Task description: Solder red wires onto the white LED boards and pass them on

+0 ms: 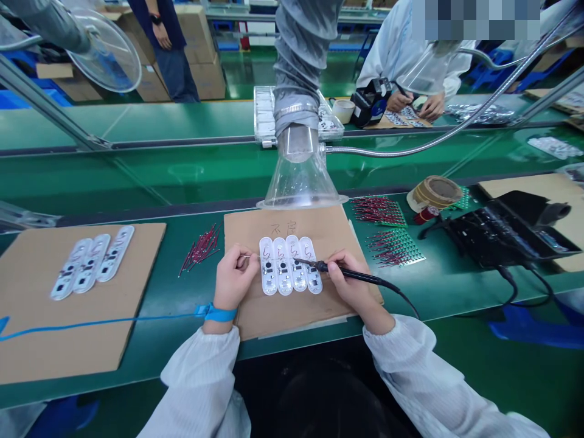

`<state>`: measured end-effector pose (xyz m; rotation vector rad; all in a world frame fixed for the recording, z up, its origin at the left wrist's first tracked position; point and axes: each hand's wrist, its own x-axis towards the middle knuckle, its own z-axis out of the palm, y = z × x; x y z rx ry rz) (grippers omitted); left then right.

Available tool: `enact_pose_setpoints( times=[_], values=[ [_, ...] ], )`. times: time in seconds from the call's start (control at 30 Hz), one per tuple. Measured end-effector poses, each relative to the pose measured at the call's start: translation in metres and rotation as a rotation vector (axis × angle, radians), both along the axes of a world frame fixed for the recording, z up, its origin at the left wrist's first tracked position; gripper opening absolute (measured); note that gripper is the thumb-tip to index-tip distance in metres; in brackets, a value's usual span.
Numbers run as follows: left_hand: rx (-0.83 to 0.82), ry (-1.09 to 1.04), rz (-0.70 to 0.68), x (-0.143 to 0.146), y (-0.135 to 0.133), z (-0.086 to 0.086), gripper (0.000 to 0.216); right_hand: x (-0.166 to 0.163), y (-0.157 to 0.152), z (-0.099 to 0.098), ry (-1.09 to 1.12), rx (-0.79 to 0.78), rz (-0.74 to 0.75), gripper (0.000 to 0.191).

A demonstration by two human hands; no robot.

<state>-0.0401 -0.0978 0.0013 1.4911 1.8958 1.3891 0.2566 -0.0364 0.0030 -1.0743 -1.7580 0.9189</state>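
Several white oblong circuit boards [290,266] with red wire loops lie side by side on a cardboard sheet [292,310]. My right hand [349,283] is closed round a black soldering iron [347,274], its tip over the boards' upper part. My left hand [233,278] pinches a thin solder wire [252,257] pointing toward the leftmost board. A blue wrist strap [219,312] circles my left wrist.
A clear fume hood [301,179] hangs behind the boards. Loose red wires [201,248] lie to the left, three boards [91,261] on another cardboard far left. Green panels with red wires [392,246], tape rolls [435,193] and a black station [506,228] sit right. Another person works across the belt.
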Motion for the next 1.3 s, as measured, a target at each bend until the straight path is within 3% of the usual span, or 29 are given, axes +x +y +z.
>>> enact_pose_setpoints(
  times=[0.27, 0.53, 1.17, 1.3],
  values=[
    [-0.038, 0.002, -0.06, 0.003, 0.002, 0.009, 0.022, 0.0, 0.002, 0.0, -0.018, -0.022, 0.001, 0.028],
    [-0.043, -0.075, 0.041, -0.016, -0.018, 0.002, 0.019, -0.014, -0.006, -0.002, 0.07, -0.018, -0.067, 0.036],
    [-0.089, 0.009, -0.081, -0.011, -0.017, 0.005, 0.022, -0.022, -0.005, -0.004, 0.004, -0.027, 0.001, 0.025],
    [-0.065, -0.002, -0.04, -0.012, -0.019, 0.002, 0.021, -0.02, -0.005, -0.008, 0.02, -0.032, -0.005, 0.026]
  ],
)
